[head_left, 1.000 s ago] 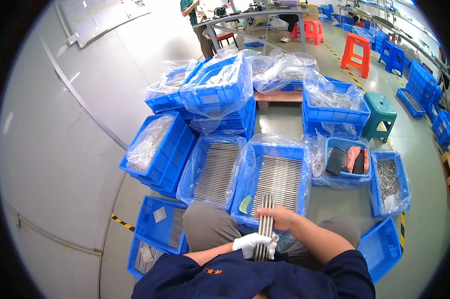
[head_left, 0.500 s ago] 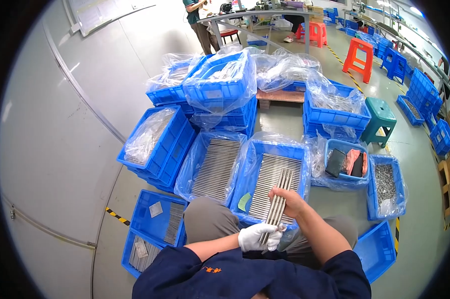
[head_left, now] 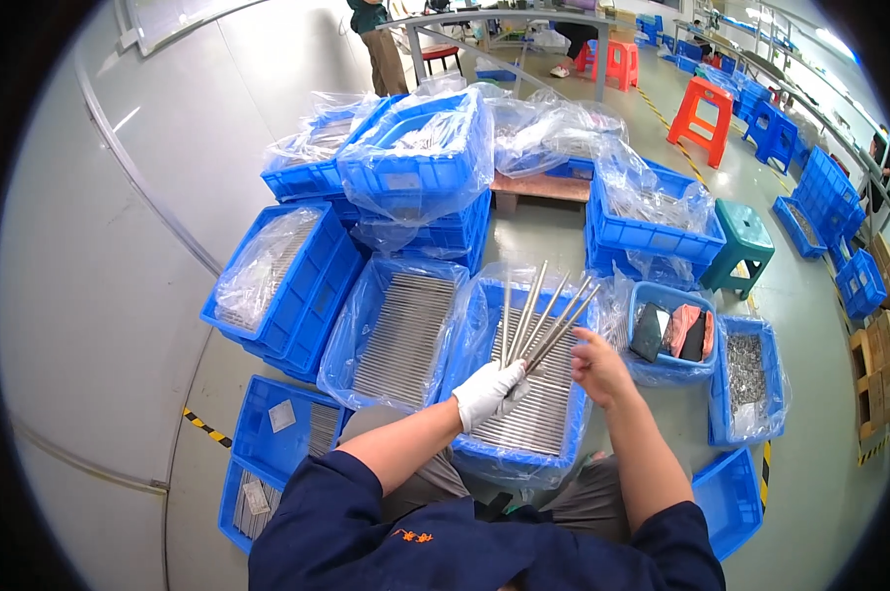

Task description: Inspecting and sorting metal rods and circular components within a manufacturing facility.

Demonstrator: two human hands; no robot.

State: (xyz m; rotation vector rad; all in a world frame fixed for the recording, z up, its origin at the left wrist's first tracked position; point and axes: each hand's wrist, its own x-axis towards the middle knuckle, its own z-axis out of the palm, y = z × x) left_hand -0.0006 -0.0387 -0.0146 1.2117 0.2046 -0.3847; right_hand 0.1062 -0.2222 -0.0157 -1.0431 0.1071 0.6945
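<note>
My left hand (head_left: 488,395), in a white glove, is closed round the lower ends of several thin metal rods (head_left: 541,320). The rods fan out upward and away from me. Bare, my right hand (head_left: 600,370) is just right of the fan, its fingers loosely bent and apart, with nothing seen in them. Beneath both hands stands a blue bin (head_left: 461,445) lined with clear plastic, and a row of similar rods (head_left: 538,419) lies across its inside. To its left, another lined blue bin (head_left: 332,366) also holds a layer of rods.
Stacked blue crates (head_left: 312,295) rise at the left and far side. On the right are a small blue basket (head_left: 673,376) with a dark pouch and pink cloth, a bin of small metal parts (head_left: 745,369) and a green stool (head_left: 743,241). A person (head_left: 381,49) stands far back.
The rods have gone from a tight bundle in both hands to a spread fan in my left hand, which has moved up and forward. My right hand has let go and shifted right.
</note>
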